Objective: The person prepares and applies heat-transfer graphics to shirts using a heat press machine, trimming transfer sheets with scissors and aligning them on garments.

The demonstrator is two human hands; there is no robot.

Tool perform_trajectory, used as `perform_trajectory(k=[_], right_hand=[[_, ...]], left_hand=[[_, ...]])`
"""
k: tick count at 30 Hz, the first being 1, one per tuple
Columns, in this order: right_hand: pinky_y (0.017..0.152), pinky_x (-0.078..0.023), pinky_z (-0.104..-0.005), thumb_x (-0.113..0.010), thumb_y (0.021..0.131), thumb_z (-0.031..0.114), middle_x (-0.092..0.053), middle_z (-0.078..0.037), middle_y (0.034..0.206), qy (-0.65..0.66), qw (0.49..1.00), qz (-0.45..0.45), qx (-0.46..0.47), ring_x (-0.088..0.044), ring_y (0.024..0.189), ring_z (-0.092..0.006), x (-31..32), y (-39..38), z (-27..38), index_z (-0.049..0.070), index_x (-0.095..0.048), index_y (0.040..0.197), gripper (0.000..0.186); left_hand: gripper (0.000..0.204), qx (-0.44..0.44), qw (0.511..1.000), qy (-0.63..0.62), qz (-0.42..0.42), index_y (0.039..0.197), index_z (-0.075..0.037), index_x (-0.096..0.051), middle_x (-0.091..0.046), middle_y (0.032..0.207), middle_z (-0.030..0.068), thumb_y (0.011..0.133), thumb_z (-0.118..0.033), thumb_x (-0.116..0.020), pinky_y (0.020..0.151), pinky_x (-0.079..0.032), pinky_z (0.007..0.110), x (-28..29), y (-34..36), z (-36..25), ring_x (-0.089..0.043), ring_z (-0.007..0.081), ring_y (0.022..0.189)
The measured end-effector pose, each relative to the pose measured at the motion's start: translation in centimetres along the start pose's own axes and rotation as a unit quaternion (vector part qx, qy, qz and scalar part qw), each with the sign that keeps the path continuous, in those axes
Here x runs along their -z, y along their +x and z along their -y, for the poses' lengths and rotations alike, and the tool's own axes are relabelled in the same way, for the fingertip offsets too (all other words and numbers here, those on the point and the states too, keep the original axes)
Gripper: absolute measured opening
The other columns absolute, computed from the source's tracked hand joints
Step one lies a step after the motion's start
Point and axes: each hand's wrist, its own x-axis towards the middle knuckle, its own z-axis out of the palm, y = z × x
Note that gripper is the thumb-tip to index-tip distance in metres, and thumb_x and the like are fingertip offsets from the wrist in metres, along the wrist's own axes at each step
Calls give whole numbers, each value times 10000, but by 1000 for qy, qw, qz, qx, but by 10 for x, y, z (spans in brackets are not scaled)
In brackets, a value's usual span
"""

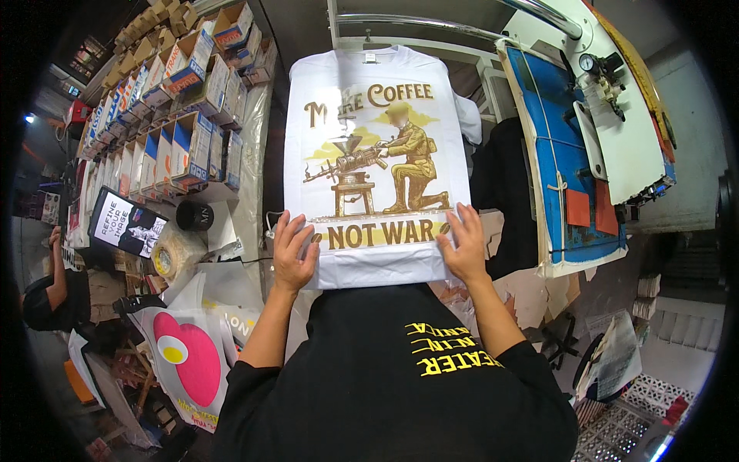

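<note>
A white t-shirt (369,266) lies spread out in front of me, with a brown and mustard print of lettering and a kneeling uniformed figure beside a grinder-like machine on a stool. My left hand (295,250) rests on its lower left side, fingers apart over the edge of the print. On the lower right side my right hand (462,242) lies with spread fingers, level with the left. Both hands touch the fabric; whether either thumb presses under it I cannot tell.
At left are rows of cardboard boxes (188,154), a tape roll (165,260) and a pink poster (187,362). A co-worker's arm (54,273) shows at far left. At right stands a white machine with a gauge (620,146) and blue platen (554,162).
</note>
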Motion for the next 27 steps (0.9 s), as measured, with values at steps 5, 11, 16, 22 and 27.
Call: perform_trajectory(k=[5,11,16,22,27], right_hand=[[1100,-349,-503,-694,837,272,-504,-178,1422,-74,996,22,34,-400,1349,-414,-5,-1,8,23,-619,1253,490],[1089,-360,-514,-707,818,250,-525,-197,1386,-58,997,5,53,-421,1316,-440,-9,-3,5,21,-629,1222,471],[1085,-364,-512,-714,814,260,-533,-202,1373,-57,996,4,64,-425,1316,-434,-9,-2,4,17,-636,1212,472],[1097,-356,-498,-711,833,281,-518,-215,1382,-18,999,-4,33,-426,1318,-427,-10,-2,-2,15,-609,1246,503],[1056,-411,-406,-695,917,254,-523,-174,1383,415,826,32,-380,-497,1276,-289,-9,-29,-60,24,-537,1339,506]], left_hand=[[306,-22,1000,-5,-10,1066,-26,-697,-605,1292,166,766,-80,-711,1103,-366,501,-1,1,3,-435,433,1351],[296,6,1000,-10,-3,1051,-37,-699,-602,1294,159,757,-74,-718,1110,-360,498,-2,-2,2,-424,427,1360],[312,8,1000,-21,-1,1059,-38,-693,-593,1295,155,748,-59,-709,1120,-348,496,-2,-3,2,-404,416,1376],[423,44,998,-47,-28,1216,-33,-624,-525,1378,177,800,-77,-683,1130,-332,477,-4,-3,4,-413,400,1366],[512,372,836,-404,-12,1327,3,-542,-480,1410,143,881,-182,-713,1092,-371,390,3,-38,41,-470,280,1299]])
